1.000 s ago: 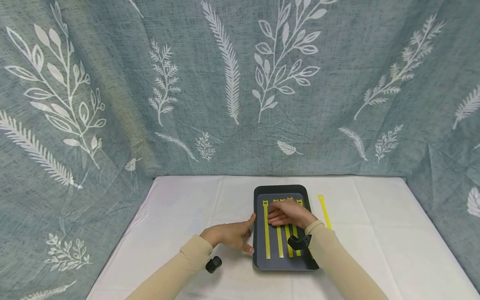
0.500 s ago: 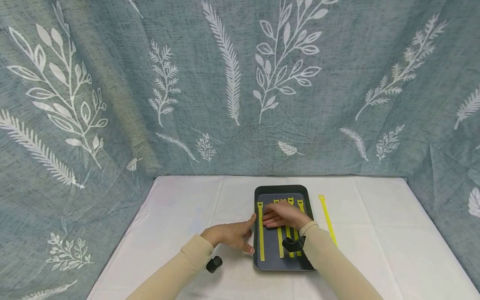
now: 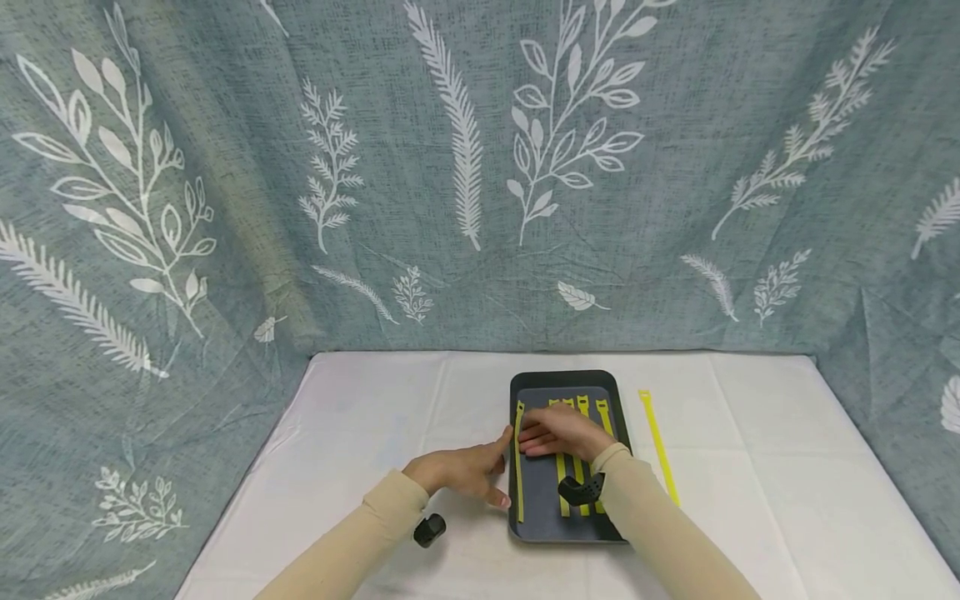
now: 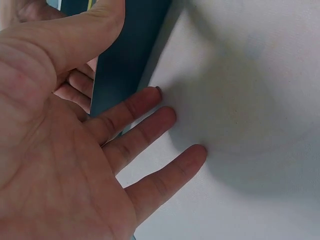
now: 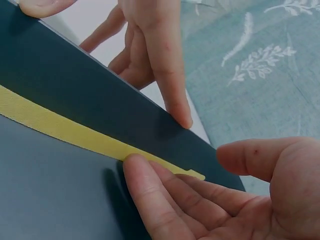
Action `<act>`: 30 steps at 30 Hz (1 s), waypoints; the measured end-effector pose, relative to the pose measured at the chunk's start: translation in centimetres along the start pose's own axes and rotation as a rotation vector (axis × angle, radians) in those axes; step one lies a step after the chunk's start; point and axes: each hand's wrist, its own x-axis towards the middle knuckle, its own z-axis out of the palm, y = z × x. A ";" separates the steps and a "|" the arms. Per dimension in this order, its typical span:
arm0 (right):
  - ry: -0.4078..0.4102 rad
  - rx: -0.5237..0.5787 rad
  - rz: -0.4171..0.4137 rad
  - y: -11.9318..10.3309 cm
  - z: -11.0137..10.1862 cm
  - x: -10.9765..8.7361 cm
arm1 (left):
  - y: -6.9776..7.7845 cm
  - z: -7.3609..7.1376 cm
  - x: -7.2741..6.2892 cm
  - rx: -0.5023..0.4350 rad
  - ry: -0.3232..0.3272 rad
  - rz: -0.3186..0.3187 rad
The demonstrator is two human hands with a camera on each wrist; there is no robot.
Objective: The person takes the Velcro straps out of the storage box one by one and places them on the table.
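A yellow strap [image 3: 519, 467] lies lengthwise along the foot of the left wall inside a dark tray [image 3: 538, 492], where the fingers of my right hand [image 3: 558, 429] press beside its slotted head. Those fingers are extended and only gently bent, and my thumb stands well clear, so I am nudging the strap rather than pinching it; that light touch seems meant to guide it sideways toward the wall. It looks narrow from above, as if tipped against that side, and it bows a little along its length. More yellow straps [image 3: 565, 507] lie roughly parallel to it to the right, partly hidden under my right hand and wrist, an arrangement that appears to keep each one separate. Outside the tray, my left hand [image 3: 461, 468] is spread and grasps nothing: two digits reach the near and far parts of the left rim, while other fingers hang over the white cloth [image 3: 375, 417], probably to keep the tray from sliding as I push that way. Another strap, a loose yellow one [image 3: 660, 450], rests on the cloth just beyond the tray's right side. Behind it all hangs a blue-green, leaf-patterned curtain [image 3: 480, 317].
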 end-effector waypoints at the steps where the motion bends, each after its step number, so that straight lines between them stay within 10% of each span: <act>1: -0.001 -0.001 -0.001 0.0 0.0 0.1 | 0.0 0.0 0.0 0.002 0.001 0.004; 30: 0.058 -0.034 0.004 -0.1 1.5 0.9 | -0.1 0.1 0.0 -0.012 -0.005 -0.007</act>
